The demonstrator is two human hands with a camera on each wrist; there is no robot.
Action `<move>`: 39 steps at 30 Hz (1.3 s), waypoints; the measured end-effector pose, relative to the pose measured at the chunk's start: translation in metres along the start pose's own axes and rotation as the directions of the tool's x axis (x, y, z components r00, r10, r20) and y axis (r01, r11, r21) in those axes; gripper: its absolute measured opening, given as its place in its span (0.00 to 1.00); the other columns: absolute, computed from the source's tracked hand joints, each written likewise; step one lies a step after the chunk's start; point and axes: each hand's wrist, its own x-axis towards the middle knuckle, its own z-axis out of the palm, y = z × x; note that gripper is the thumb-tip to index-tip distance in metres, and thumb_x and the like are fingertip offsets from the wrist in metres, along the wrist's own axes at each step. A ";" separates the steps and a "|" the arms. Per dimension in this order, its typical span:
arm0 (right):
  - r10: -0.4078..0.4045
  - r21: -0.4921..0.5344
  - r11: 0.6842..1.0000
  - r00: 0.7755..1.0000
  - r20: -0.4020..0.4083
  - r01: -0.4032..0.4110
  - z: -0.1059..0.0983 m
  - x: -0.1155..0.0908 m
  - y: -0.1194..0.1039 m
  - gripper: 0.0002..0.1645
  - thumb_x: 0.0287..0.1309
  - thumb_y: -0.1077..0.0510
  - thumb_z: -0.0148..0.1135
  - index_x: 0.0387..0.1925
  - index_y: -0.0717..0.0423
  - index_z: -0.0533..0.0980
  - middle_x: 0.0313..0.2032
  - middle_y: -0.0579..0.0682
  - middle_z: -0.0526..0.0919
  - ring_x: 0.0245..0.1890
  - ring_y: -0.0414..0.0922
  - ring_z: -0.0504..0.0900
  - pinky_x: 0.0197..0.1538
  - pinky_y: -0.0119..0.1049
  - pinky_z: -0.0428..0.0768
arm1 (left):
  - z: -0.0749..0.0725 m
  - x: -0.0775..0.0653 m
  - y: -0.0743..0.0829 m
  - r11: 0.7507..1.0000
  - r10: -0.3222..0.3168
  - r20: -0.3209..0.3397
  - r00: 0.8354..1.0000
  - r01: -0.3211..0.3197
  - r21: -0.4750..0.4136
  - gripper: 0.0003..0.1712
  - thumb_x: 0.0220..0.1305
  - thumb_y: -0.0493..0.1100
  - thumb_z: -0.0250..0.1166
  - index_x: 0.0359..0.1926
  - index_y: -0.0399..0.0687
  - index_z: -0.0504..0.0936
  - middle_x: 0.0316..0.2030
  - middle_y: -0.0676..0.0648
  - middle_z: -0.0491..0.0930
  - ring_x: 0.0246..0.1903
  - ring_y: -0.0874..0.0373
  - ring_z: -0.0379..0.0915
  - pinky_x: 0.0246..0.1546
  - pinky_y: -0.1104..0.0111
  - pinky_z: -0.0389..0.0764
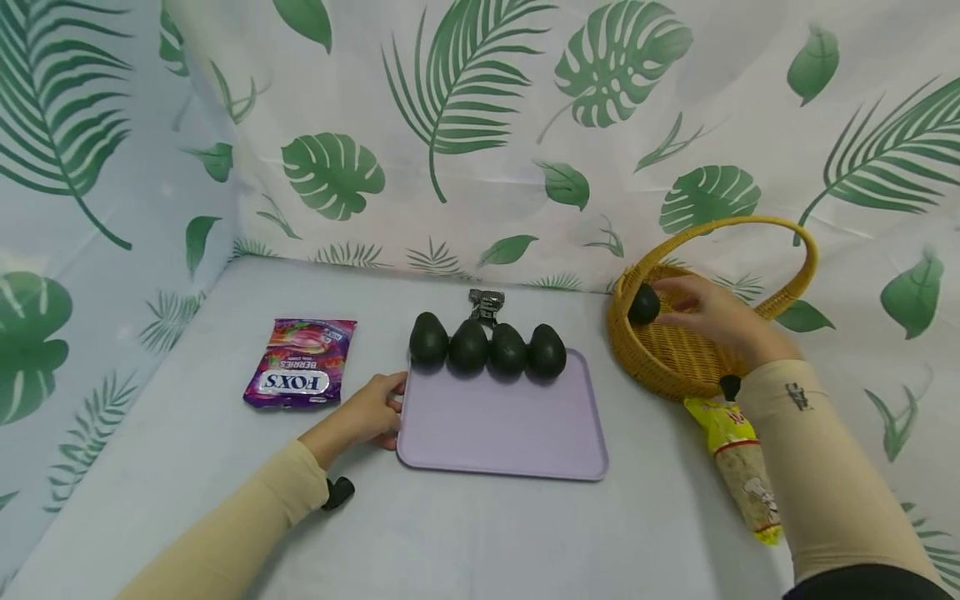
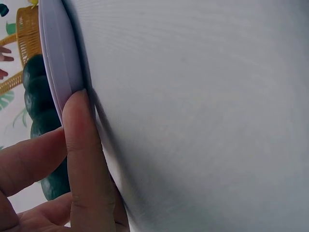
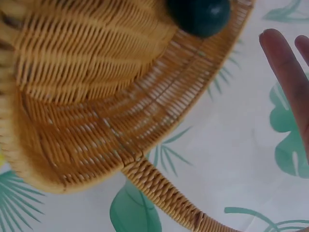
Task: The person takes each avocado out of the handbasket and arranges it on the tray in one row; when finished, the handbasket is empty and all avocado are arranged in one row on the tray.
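Observation:
A lilac tray (image 1: 501, 433) lies on the table, with a row of several dark green avocados (image 1: 507, 352) along its far edge. My left hand (image 1: 373, 410) pinches the tray's left rim; the left wrist view has one finger along the outer side of the rim. Over the wicker basket (image 1: 678, 350) at the right, my right hand (image 1: 705, 312) has its fingers apart. One more avocado (image 3: 203, 14) rests inside the basket by its wall. In the right wrist view the extended fingers (image 3: 285, 67) stand beside that avocado with a gap between.
A purple candy bag (image 1: 302, 363) lies left of the tray. Just behind the avocados is a small dark, shiny object (image 1: 487, 305). A yellow-ended food packet (image 1: 742, 471) lies in front of the basket, partly under my right forearm. The basket's tall handle (image 1: 802, 250) arches above it.

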 end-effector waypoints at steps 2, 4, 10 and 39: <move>0.015 -0.022 1.000 1.000 0.009 -0.015 -0.003 0.006 0.005 0.39 0.64 0.47 0.64 0.71 0.56 0.64 0.69 0.63 0.62 0.58 0.66 0.72 0.56 0.62 0.77 | 0.001 0.001 0.000 1.000 0.000 0.000 1.000 0.000 -0.001 0.53 0.47 0.19 0.57 0.76 0.39 0.53 0.57 0.38 0.63 0.46 0.49 0.68 0.24 0.61 0.88; 0.035 -0.052 0.998 0.999 0.015 -0.034 -0.007 0.014 0.010 0.40 0.64 0.45 0.63 0.72 0.56 0.63 0.70 0.64 0.61 0.57 0.67 0.72 0.55 0.63 0.77 | 0.002 0.001 0.000 1.000 0.001 0.000 1.000 -0.001 0.005 0.53 0.47 0.19 0.58 0.76 0.39 0.53 0.57 0.39 0.64 0.46 0.49 0.67 0.24 0.62 0.88; 0.097 -0.076 0.993 0.994 0.046 -0.093 -0.013 0.038 0.019 0.43 0.65 0.46 0.63 0.74 0.55 0.59 0.72 0.67 0.56 0.67 0.70 0.59 0.63 0.71 0.64 | 0.001 0.001 0.002 1.000 -0.005 -0.016 1.000 0.006 0.016 0.53 0.47 0.19 0.58 0.76 0.39 0.54 0.57 0.39 0.63 0.47 0.49 0.66 0.24 0.62 0.87; 0.134 -0.075 0.990 0.971 0.200 -0.121 0.035 0.088 0.049 0.53 0.60 0.49 0.68 0.74 0.68 0.51 0.69 0.77 0.50 0.69 0.73 0.49 0.69 0.71 0.54 | -0.001 0.005 0.000 1.000 -0.018 -0.029 0.999 0.019 0.016 0.53 0.46 0.18 0.58 0.76 0.40 0.55 0.58 0.39 0.63 0.49 0.48 0.67 0.24 0.62 0.88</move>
